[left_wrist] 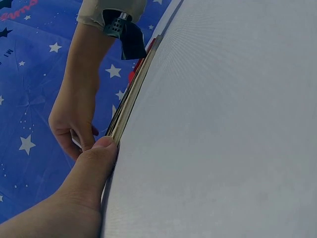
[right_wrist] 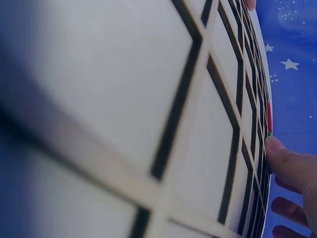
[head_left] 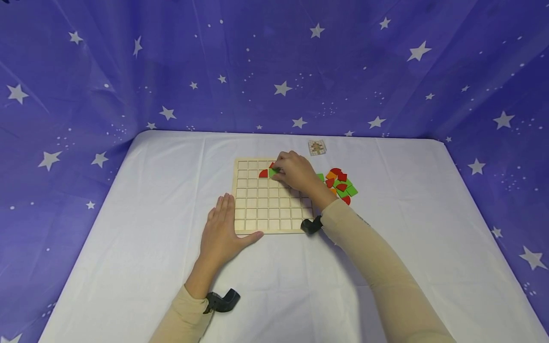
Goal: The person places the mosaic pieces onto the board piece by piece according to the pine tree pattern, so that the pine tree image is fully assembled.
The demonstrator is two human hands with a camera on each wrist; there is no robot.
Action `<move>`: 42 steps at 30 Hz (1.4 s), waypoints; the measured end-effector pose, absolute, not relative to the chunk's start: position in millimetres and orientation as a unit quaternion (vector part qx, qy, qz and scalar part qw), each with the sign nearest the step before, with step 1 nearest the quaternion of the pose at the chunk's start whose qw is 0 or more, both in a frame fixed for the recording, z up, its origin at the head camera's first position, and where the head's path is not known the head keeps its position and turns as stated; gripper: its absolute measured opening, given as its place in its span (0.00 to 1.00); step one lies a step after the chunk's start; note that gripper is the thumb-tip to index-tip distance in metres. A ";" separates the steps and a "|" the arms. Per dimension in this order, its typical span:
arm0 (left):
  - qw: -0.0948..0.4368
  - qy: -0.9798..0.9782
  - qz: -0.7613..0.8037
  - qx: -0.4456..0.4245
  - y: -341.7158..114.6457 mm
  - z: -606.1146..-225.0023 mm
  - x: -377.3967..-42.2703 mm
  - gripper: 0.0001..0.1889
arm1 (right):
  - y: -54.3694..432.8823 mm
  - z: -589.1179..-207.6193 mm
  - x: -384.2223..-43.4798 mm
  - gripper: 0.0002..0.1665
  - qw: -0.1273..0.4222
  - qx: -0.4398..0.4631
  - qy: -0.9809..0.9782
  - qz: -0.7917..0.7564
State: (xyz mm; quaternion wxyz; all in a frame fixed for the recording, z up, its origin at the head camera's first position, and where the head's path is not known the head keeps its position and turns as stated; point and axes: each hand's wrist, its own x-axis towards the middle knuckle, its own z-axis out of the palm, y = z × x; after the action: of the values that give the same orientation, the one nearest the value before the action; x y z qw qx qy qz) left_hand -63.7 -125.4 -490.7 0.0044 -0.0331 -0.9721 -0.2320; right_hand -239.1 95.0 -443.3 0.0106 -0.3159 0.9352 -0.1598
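Note:
A square wooden grid board lies on the white-covered table. My left hand rests at its lower left corner, fingers straight along the left side and thumb along the near edge. Over the far part of the board, my right hand has its fingers curled and pinches a green tile at a cell. A red quarter-round tile sits in the cell to the left. Another red piece shows just beyond the green one, partly hidden by the fingers. In the right wrist view the thumb touches down beside the green and red edges.
Right of the board lies a loose pile of red, green and orange tiles, partly behind the right forearm. A small patterned card lies beyond the board. A starry blue cloth hangs behind the table.

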 end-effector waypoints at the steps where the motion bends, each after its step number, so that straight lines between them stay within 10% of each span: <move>1: 0.004 -0.972 -0.232 -0.033 -125.3 -490.7 -63.7 0.68 | 95.1 -443.6 -239.1 0.17 0.011 -0.316 0.935 -0.163; 42: 0.006 -0.971 -0.235 -0.034 -124.2 -487.5 -63.0 0.68 | 118.4 -435.3 -227.3 0.22 0.013 -0.303 0.937 -0.171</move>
State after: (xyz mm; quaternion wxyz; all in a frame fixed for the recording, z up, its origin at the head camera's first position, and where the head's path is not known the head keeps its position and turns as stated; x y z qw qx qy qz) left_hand -63.0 -124.2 -487.5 0.0063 -0.0338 -0.9713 -0.2352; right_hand -227.3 118.4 -435.3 0.0133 -0.3032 0.9373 -0.1713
